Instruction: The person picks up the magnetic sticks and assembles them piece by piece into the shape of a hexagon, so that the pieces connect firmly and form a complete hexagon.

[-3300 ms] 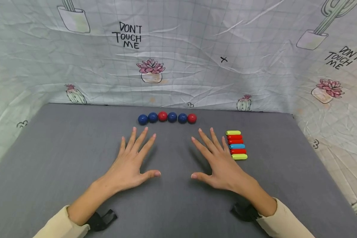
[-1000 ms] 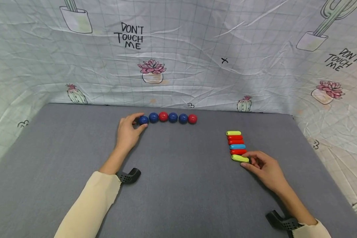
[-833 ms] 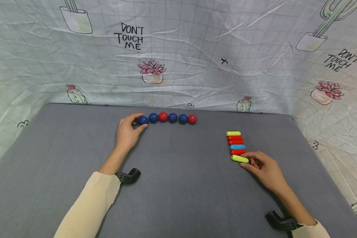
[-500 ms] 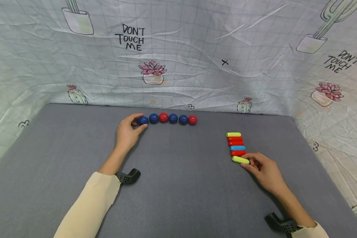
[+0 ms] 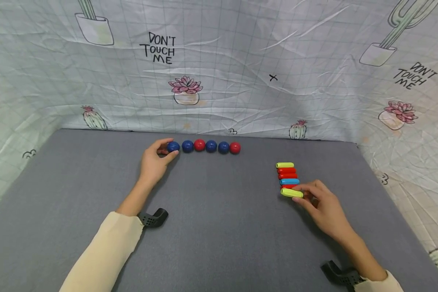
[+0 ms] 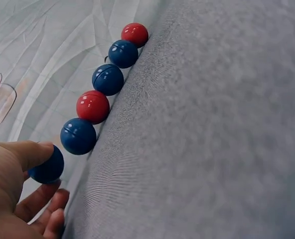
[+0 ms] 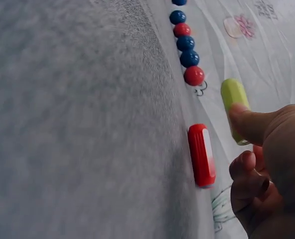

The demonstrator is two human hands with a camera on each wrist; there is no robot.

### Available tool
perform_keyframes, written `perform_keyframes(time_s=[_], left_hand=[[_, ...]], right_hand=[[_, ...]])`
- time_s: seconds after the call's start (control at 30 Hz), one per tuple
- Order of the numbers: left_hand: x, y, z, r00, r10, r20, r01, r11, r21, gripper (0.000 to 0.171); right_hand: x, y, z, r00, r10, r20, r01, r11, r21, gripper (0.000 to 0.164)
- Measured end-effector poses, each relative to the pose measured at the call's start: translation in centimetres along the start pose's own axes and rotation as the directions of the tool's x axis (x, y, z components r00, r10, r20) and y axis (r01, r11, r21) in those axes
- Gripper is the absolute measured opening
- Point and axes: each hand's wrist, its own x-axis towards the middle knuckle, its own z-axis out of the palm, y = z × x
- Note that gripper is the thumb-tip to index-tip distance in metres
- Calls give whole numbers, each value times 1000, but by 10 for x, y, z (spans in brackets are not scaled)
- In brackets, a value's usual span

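Observation:
At the left end of a row of balls, my left hand (image 5: pixel 154 164) pinches a blue ball (image 5: pixel 173 147) between thumb and fingers. A small gap parts it from the neighbouring blue ball (image 6: pixel 78 136). My right hand (image 5: pixel 326 209) grips the right end of a short yellow-green faceted rod (image 5: pixel 291 193) with thumb and fingertips. In the right wrist view this rod is off the table, above a red rod (image 7: pixel 202 156). From the head, it partly covers that red rod.
Red balls (image 5: pixel 199 145) and blue balls continue the row rightward along the grey table's (image 5: pixel 219 227) back. Behind the right hand's rod lie a blue rod (image 5: pixel 289 181), red rods (image 5: pixel 287 170) and another yellow-green rod (image 5: pixel 285 165). Printed cloth (image 5: pixel 233 52) hangs behind.
From open above the table, both hands went outward and took hold of the blue ball and the yellow-green rod. Lately the ball shifted slightly left, away from its neighbour, and the rod rose.

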Motion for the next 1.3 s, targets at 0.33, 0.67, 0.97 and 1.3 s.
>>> perform_keyframes(time_s=[0.33,0.67,0.97,1.3], left_hand=[[-10,15,-8,998,23,58,-12,985,-173,44],[-30,31,-10,985,42,166,13,949,-315,42],[-56,38,0,958,87,274,40,903,-427,37],[-90,53,19,926,135,353,67,861,-504,36]], right_hand=[[20,-17,13,1000,-6,14,5,999,44,37],[38,-34,27,999,0,36,-4,993,122,35],[52,-45,43,998,-5,63,-7,982,189,30],[60,-55,58,995,-2,97,-19,976,215,30]])
